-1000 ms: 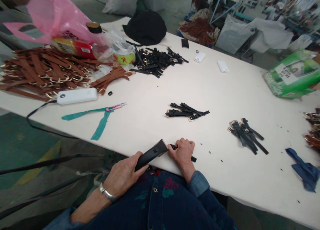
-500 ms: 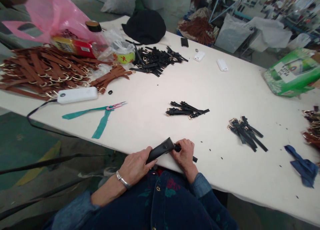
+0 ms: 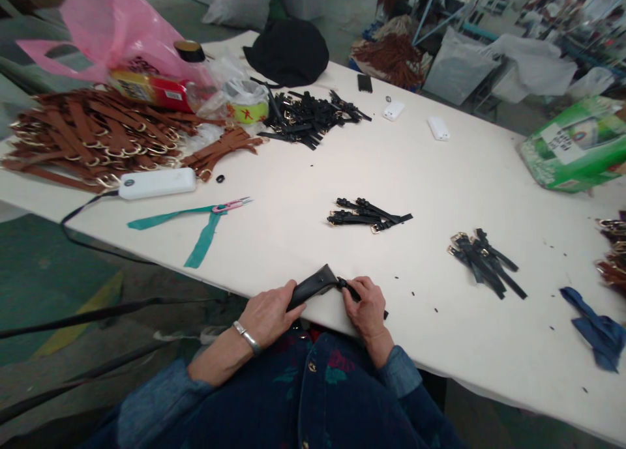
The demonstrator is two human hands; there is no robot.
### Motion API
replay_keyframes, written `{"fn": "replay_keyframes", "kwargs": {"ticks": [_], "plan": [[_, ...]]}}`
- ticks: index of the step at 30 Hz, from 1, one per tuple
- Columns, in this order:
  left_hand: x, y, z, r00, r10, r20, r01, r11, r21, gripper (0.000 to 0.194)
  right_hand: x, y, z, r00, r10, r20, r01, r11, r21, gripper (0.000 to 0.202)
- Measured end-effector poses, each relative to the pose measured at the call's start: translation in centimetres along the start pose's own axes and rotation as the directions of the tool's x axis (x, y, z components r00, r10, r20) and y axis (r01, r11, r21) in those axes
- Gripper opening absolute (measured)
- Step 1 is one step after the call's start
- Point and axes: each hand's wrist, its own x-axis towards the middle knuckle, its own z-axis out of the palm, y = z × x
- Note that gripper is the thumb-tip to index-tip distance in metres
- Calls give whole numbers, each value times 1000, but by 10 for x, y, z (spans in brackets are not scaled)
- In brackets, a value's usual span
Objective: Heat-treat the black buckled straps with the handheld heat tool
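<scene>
My left hand (image 3: 270, 315) is wrapped round a black, long handheld tool (image 3: 313, 286) with a small button near its wide end. That end points toward my right hand (image 3: 368, 307), whose fingers pinch a short black buckle strap (image 3: 348, 289) by the table's front edge. The strap's buckle end lies close by the tool's tip; whether they touch I cannot tell. Its tail shows below my right fingers. Farther in sits a small bunch of black straps (image 3: 364, 216) with gold buckles, and to the right another bunch of black straps (image 3: 484, 260).
On the white table (image 3: 293, 188) lie pink thread snips (image 3: 227, 206) tied with green cloth, a white device (image 3: 156, 183), brown straps (image 3: 88, 130), a heap of black straps (image 3: 313, 116) and a black cap (image 3: 288, 53). Rightward are a green bag (image 3: 572, 149) and blue cloth (image 3: 594, 328).
The tool's wide end has shifted slightly left, and my right hand has moved a little right and down, turning the strap. The gap between them looks wider. The whole view has shifted slightly.
</scene>
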Motion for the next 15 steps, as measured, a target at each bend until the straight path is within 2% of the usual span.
{"fn": "replay_keyframes", "kwargs": {"ticks": [5, 15], "plan": [[0, -1, 0, 1000, -6, 7, 6, 1000, -12, 34, 1, -3, 3, 999, 48, 17, -48, 999, -25, 19], [0, -4, 4, 999, 31, -31, -32, 999, -35, 34, -5, -3, 9, 997, 44, -61, -45, 999, -12, 19]]}}
